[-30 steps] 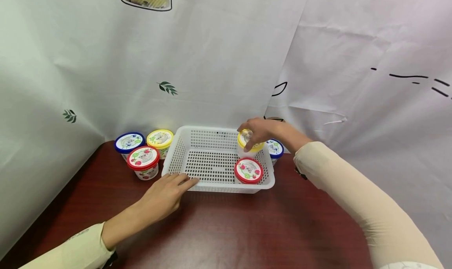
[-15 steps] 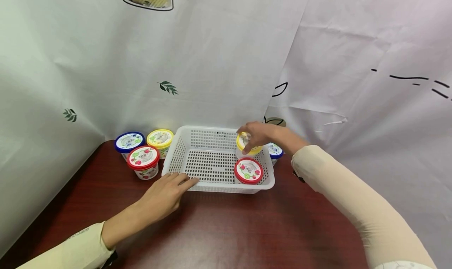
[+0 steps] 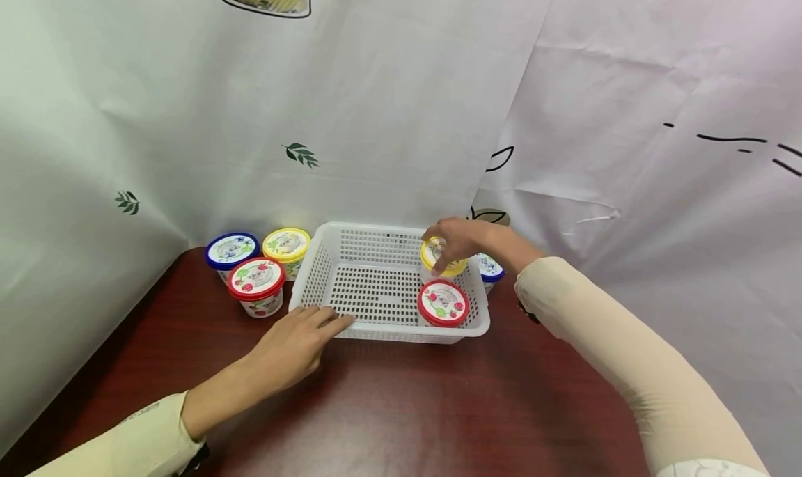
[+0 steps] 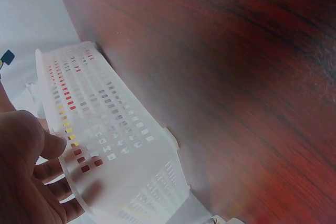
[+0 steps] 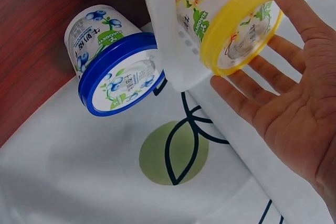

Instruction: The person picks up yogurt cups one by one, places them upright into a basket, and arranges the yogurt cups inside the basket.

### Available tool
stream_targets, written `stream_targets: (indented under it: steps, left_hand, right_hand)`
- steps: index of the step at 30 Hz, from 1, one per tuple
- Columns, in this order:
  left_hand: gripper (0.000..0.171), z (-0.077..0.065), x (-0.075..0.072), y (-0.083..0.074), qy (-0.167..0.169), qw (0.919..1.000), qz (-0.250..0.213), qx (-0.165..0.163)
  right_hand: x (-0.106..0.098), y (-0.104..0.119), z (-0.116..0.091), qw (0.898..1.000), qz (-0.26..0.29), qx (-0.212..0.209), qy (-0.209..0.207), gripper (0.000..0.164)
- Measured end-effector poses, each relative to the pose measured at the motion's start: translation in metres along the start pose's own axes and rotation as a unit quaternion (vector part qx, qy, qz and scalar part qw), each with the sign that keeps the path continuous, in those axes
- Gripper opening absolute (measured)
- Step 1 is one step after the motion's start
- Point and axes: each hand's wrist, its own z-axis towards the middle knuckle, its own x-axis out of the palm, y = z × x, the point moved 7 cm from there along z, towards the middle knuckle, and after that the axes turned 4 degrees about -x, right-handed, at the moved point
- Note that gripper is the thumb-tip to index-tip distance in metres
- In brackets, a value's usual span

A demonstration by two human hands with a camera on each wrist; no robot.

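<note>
A white plastic basket (image 3: 376,333) sits on the table. My left hand (image 3: 297,341) holds its front-left corner; in the left wrist view, the thumb lies at the rim and fingers show behind the wall. At the basket's back right, my right hand (image 3: 456,239) spans the lid of a yellow-lidded cup (image 3: 441,267), thumb on one side and fingers on the other. The right wrist view shows this cup (image 5: 241,30) inside the basket wall, fingertips at the lid's edge. In front of it, also in the basket, stands a red-lidded cup (image 3: 442,304).
Left of the basket stand a blue-lidded cup (image 3: 232,249), another red-lidded cup (image 3: 257,282) and another yellow-lidded cup (image 3: 286,246). A further blue-lidded cup (image 5: 113,66) is outside the basket's right end. Behind them hangs a white printed cloth (image 3: 388,115); the table (image 3: 401,407) is dark red.
My right hand and the yellow-lidded cup have shifted slightly down and left within the basket, then stayed nearly still. The left hand has kept its place on the basket.
</note>
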Motion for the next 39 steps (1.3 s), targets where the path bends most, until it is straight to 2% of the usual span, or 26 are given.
stream_targets:
  steps: [12, 39]
  left_hand:
    - [0.057, -0.001, 0.0, 0.0, 0.007, 1.0, 0.0, -0.003]
    - [0.057, -0.001, 0.001, 0.0, -0.001, 1.0, 0.001, 0.003]
  right_hand:
    - [0.006, -0.001, 0.007, 1.0, 0.013, 0.002, 0.0, 0.086]
    - [0.023, -0.008, 0.02, 0.999, 0.024, 0.028, 0.015, 0.086]
